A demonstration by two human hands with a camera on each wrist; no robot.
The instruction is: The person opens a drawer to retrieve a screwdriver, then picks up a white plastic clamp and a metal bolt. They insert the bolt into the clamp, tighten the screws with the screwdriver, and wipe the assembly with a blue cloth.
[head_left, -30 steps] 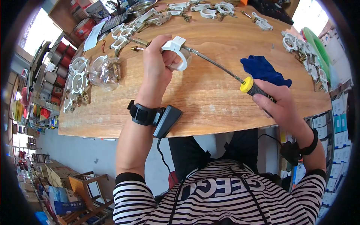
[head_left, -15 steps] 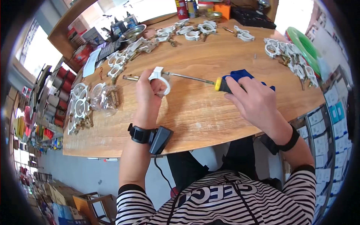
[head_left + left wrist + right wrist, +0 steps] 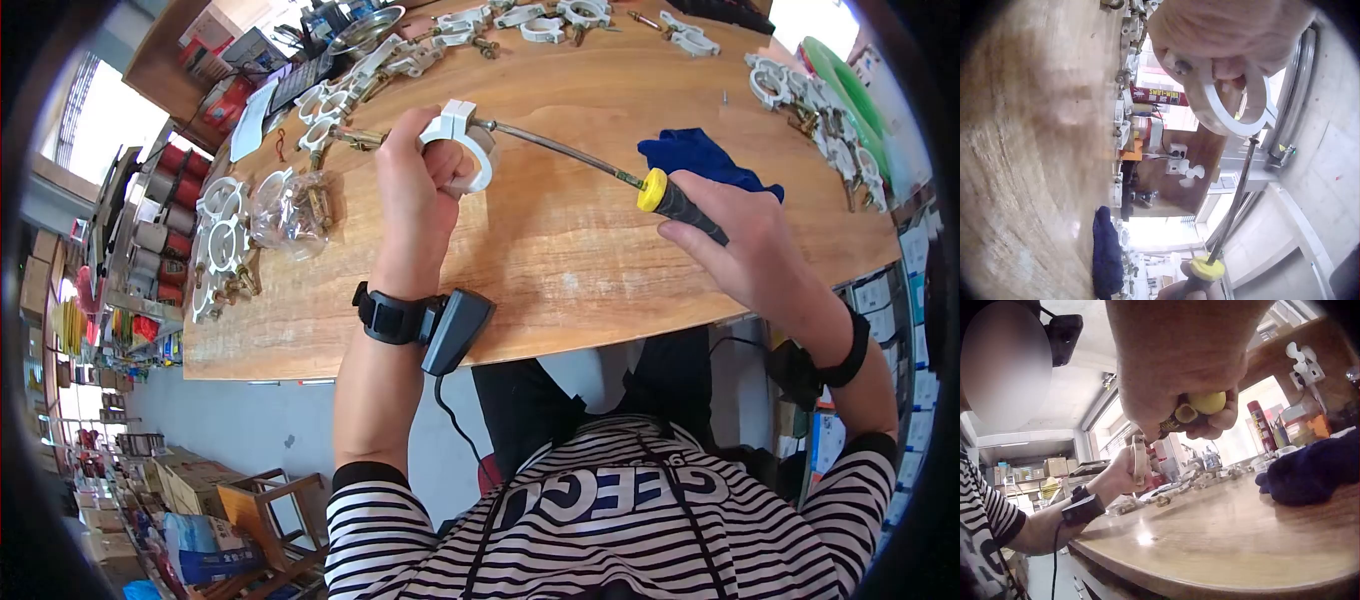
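My left hand [image 3: 415,200] grips a white ring clamp [image 3: 478,160] above the table, with a brass bolt [image 3: 358,137] pointing left from behind the fingers. In my right hand [image 3: 745,235] is a screwdriver [image 3: 685,208] with a yellow and black handle. Its long shaft slants up to the left, and the tip meets the screw side of the clamp. The left wrist view shows the tip at the edge of the ring [image 3: 1235,128]; whether it sits in the screw I cannot tell. In the right wrist view the fingers wrap round the handle [image 3: 1188,415].
A dark blue cloth [image 3: 705,160] lies beyond my right hand. White clamps with bolts line the table's left side [image 3: 228,240], back [image 3: 540,28] and right side [image 3: 830,130]. A clear plastic bag [image 3: 292,215] holds bolts. Green coiled tubing [image 3: 845,90] lies at the right.
Against half a second ago, both hands, clamp and screwdriver appear higher in the head view, which has itself shifted. My right hand has moved off the blue cloth, and its grip on the handle has changed.
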